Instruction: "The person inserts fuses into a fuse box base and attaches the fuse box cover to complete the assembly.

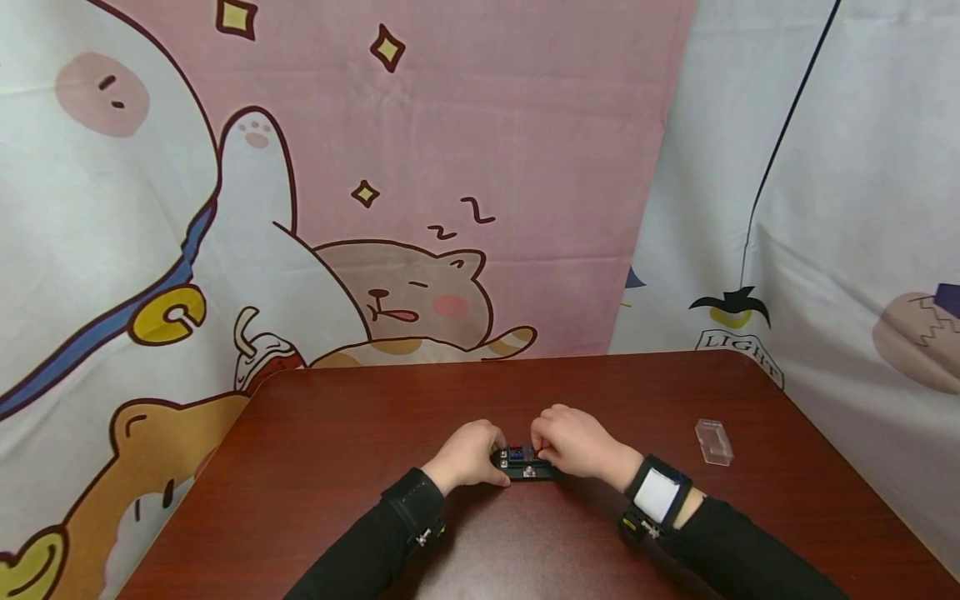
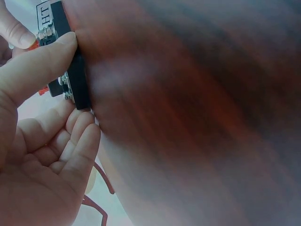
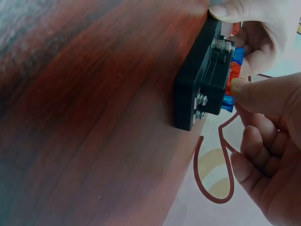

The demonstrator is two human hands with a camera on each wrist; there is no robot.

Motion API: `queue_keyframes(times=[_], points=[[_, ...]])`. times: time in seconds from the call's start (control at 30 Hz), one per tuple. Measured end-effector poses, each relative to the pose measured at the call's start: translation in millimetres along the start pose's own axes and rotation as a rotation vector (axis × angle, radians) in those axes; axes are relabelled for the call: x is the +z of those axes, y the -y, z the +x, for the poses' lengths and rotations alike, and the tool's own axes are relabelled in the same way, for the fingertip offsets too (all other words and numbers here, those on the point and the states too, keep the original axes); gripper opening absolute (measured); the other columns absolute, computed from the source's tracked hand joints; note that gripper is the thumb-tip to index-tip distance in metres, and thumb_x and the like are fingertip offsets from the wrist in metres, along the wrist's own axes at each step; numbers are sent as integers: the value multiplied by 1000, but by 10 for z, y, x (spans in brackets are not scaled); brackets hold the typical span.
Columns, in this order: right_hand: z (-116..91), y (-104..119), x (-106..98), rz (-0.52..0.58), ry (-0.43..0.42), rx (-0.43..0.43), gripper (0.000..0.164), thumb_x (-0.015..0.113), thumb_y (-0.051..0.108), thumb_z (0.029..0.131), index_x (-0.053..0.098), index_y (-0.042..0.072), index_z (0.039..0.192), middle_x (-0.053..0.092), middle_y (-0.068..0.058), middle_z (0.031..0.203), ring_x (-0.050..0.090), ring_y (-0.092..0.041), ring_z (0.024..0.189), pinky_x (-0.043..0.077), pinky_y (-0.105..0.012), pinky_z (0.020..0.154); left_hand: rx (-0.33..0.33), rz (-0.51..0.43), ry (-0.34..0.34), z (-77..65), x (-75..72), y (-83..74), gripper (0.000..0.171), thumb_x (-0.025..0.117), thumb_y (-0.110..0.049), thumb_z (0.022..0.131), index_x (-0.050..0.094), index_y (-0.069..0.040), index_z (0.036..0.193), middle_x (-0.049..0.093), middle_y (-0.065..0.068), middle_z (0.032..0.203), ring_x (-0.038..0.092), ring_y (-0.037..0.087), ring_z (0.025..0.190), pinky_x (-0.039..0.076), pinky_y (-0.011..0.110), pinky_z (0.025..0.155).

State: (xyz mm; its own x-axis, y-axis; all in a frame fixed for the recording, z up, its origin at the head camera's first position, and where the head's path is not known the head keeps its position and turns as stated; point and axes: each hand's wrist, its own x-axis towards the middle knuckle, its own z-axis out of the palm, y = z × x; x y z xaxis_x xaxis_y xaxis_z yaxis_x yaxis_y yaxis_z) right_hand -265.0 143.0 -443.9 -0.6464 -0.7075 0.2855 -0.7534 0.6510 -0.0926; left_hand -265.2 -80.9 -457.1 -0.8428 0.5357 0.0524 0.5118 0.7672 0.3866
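Note:
A black fuse block (image 1: 534, 472) with metal screw terminals rests on the table between both hands. My left hand (image 1: 471, 455) grips its left end, the thumb along the near side and fingertips at the end and far side. My right hand (image 1: 579, 442) is over the block's right part, pinching a red blade fuse (image 3: 229, 86) between thumb and index finger. Beside it in the right wrist view sit another red fuse (image 3: 235, 69) and blue fuses (image 3: 238, 55). The pinched fuse is partly covered by the fingertips; whether it is fully seated I cannot tell.
A clear plastic cover (image 1: 714, 442) lies on the brown table (image 1: 360, 417) to the right of my right hand. Behind the table's far edge hangs a printed cartoon cloth (image 1: 570, 167).

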Motion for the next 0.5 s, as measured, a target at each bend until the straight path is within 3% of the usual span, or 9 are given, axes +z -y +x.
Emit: queue_keyframes(times=[0.5], points=[[-16, 26, 2, -22, -15, -9, 26, 83, 13, 77, 58, 22, 77, 49, 11, 73, 48, -10, 72, 45, -26, 63, -1, -5, 0, -3, 0, -5, 45, 93, -34, 65, 72, -8, 95, 59, -3, 85, 53, 10, 75, 47, 27, 72]])
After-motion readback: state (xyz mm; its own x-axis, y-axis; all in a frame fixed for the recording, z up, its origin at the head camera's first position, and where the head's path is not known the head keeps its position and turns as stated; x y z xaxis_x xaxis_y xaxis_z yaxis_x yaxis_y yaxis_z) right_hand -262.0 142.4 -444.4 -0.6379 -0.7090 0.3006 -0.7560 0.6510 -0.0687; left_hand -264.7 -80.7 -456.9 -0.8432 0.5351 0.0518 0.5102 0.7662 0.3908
